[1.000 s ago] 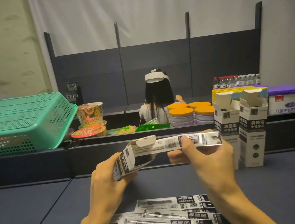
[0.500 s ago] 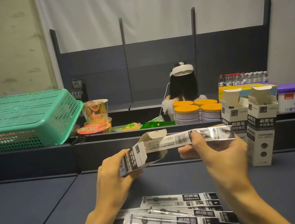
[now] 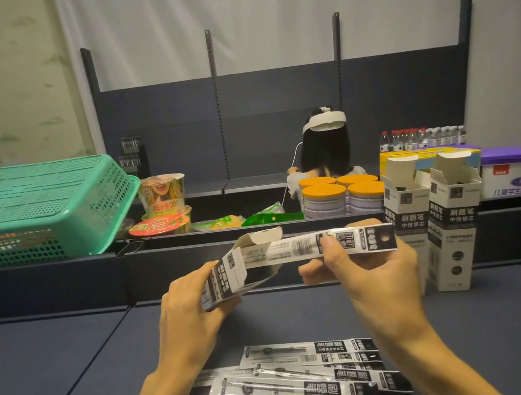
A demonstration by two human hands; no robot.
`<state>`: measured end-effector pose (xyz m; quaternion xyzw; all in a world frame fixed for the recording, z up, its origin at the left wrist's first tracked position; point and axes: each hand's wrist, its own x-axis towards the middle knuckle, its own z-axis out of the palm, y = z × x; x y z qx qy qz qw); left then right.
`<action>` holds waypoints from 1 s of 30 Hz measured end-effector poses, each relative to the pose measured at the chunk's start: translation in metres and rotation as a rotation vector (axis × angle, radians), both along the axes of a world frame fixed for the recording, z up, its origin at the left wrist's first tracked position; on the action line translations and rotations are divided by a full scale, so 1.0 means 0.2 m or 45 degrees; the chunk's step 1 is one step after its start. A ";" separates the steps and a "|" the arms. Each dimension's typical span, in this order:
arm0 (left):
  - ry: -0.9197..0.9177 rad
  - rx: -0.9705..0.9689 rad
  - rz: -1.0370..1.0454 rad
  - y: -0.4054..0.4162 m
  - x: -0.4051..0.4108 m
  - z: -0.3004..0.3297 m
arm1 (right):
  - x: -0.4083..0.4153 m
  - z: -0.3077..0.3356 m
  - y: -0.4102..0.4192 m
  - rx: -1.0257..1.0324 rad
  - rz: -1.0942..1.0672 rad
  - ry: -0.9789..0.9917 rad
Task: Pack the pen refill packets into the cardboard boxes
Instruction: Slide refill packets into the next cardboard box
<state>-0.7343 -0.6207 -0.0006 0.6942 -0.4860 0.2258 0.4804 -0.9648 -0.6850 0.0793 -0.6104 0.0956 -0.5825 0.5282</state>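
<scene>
Over at the far left, a green perforated plastic basket (image 3: 28, 210) sits upside down on the raised ledge, rigid and latticed, with printed instant noodle cups (image 3: 164, 197) just beside it.

Moving toward the middle, the left hand (image 3: 188, 311) grips a small cardboard box (image 3: 228, 278) held on its side above the dark table (image 3: 55, 365), fingers curled round its closed end, its open mouth and raised flap facing right. It is thin printed card, light and easily crushed, so I judge a soft hold on the long edges near the closed end suits it, leaving the mouth free.

Entering that mouth is a pen refill packet (image 3: 330, 244), a long flat sleeve of glossy film with a dark printed end. The right hand (image 3: 365, 269) pinches it near that dark end, thumb on top and fingers beneath. Such a packet is likely very light, slippery and bendy, stiffened only by the slim refills inside; pinching well back risks buckling, so a hold nearer the box would steer it better.

Below the hands, more packets (image 3: 304, 377) lie fanned in an overlapping heap on the table, shiny and crinkled.

Further right, orange-lidded tins (image 3: 325, 196) stand on the ledge, and two upright cardboard boxes (image 3: 438, 225) stand touching each other with top flaps open. At the far right is a purple-lidded tub (image 3: 516, 173).
</scene>
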 end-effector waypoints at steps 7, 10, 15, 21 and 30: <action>-0.008 -0.035 -0.017 -0.01 0.02 -0.01 | 0.01 -0.02 0.00 -0.051 -0.038 0.020; -0.071 -0.015 0.001 -0.01 0.02 -0.01 | 0.03 -0.03 0.01 -0.021 0.005 0.005; -0.147 0.022 -0.009 -0.02 0.02 -0.02 | 0.04 -0.03 0.00 0.018 0.038 -0.019; -0.207 0.043 -0.043 -0.03 0.00 -0.03 | 0.10 -0.10 0.00 -0.073 0.077 0.224; -0.193 0.024 -0.032 -0.02 0.00 -0.02 | 0.08 -0.11 -0.01 -0.198 -0.061 0.208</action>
